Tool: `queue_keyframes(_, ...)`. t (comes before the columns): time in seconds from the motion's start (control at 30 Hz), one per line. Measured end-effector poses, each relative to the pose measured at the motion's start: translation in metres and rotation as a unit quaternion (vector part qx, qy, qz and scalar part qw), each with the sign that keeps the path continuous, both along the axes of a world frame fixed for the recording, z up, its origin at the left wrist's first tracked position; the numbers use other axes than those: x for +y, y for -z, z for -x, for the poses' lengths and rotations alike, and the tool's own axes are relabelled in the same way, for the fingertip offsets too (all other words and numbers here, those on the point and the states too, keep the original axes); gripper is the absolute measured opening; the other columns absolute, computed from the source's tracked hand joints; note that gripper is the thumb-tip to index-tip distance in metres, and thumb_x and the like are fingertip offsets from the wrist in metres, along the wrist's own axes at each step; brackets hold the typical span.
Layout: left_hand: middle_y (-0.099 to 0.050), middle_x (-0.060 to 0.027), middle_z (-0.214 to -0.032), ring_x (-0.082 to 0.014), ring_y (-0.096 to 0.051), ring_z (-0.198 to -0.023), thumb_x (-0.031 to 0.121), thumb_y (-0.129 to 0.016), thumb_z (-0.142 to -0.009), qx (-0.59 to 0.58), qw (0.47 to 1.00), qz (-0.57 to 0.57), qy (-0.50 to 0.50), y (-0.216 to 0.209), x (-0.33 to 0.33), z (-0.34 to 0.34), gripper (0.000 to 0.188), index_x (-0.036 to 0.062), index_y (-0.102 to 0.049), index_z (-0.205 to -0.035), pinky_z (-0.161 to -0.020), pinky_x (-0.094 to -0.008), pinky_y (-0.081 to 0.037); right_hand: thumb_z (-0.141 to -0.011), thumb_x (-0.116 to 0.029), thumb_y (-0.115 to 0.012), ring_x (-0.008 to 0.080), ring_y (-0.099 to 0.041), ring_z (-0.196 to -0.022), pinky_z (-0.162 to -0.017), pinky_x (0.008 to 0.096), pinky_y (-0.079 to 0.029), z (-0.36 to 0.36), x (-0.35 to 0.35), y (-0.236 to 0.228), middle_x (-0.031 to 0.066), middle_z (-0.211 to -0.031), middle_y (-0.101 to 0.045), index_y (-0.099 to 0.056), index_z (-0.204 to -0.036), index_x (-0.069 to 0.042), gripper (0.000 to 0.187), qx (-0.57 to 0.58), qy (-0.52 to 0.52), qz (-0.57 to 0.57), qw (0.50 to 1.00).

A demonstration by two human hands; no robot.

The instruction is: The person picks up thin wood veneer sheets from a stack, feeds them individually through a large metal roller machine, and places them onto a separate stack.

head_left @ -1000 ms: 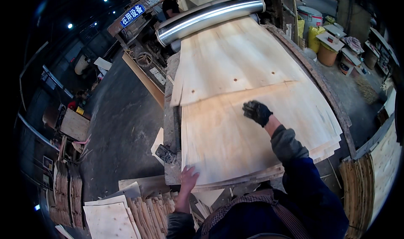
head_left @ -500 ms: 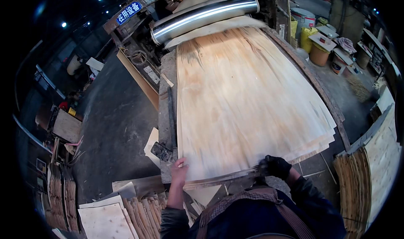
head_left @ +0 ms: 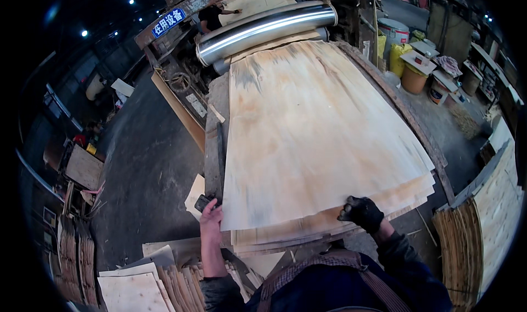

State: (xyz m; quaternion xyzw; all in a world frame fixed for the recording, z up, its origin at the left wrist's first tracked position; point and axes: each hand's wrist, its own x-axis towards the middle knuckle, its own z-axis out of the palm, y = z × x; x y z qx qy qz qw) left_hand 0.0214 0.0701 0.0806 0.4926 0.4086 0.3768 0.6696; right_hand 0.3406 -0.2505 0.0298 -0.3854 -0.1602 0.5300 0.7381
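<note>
A large pale wood veneer sheet (head_left: 318, 131) with grey and brown streaks lies on top of a stack of veneer sheets (head_left: 296, 232). Its near edge sits back from the sheets below and slants across them. My left hand (head_left: 211, 216), bare, is at the sheet's near left corner with its fingers apart, touching the left edge. On the near edge, toward the right, my right hand (head_left: 363, 213) wears a black glove. Its fingers are curled on the sheet's edge; the fingertips are partly hidden.
Beyond the stack runs a shiny metal roller (head_left: 269, 32), with another person's arm (head_left: 230, 11) behind it. A rail (head_left: 395, 100) borders the stack's right side. Bundled veneer (head_left: 458, 251) stands at the right, more upright sheets (head_left: 181, 284) at the lower left. Buckets (head_left: 413, 78) stand far right.
The top sheet has shifted left and away from me, baring the sheets beneath. My left hand moved left with its corner. The pale sheet at the roller moved back; a person's arm now shows there.
</note>
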Motion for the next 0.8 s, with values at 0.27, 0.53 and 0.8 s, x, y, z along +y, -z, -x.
queue_keyframes(0.27, -0.036, -0.0239, -0.133, -0.0347, -0.037, -0.122, 0.03, -0.066, -0.073, 0.541, 0.787, -0.276, 0.109, 0.118, -0.022, 0.017, 0.075, 0.0025, -0.03, -0.133, -0.099, -0.0431, -0.033, -0.085, -0.014, -0.051, 0.0277, -0.059, -0.075, -0.077, 0.0452, -0.049, -0.065, 0.107, 0.042, 0.0076, -0.065, -0.055, -0.052, -0.074, -0.008, 0.012, 0.173, 0.035, 0.012, 0.984)
queue_keyframes(0.53, -0.023, -0.0252, -0.138, -0.0353, -0.021, -0.13, 0.035, -0.07, -0.069, 0.505, 0.835, -0.195, 0.101, 0.143, -0.026, 0.02, 0.092, -0.0038, -0.02, -0.135, -0.105, -0.0381, -0.024, -0.083, -0.014, -0.053, 0.0274, -0.057, -0.088, -0.083, 0.0444, -0.046, -0.129, 0.208, 0.066, 0.009, -0.083, -0.058, -0.051, -0.079, -0.009, 0.007, 0.106, 0.102, -0.109, 0.983)
queue_keyframes(0.8, -0.044, -0.0153, -0.123, -0.025, -0.046, -0.11, -0.001, -0.062, -0.073, 0.157, 0.985, 0.057, 0.051, 0.133, -0.015, 0.037, 0.066, -0.0004, -0.031, -0.131, -0.093, -0.033, -0.038, -0.084, -0.01, -0.055, 0.0284, -0.054, -0.104, -0.092, 0.0477, -0.042, -0.071, 0.162, 0.081, 0.0089, -0.102, -0.06, -0.058, -0.096, -0.01, 0.013, 0.186, -0.056, -0.009, 0.981)
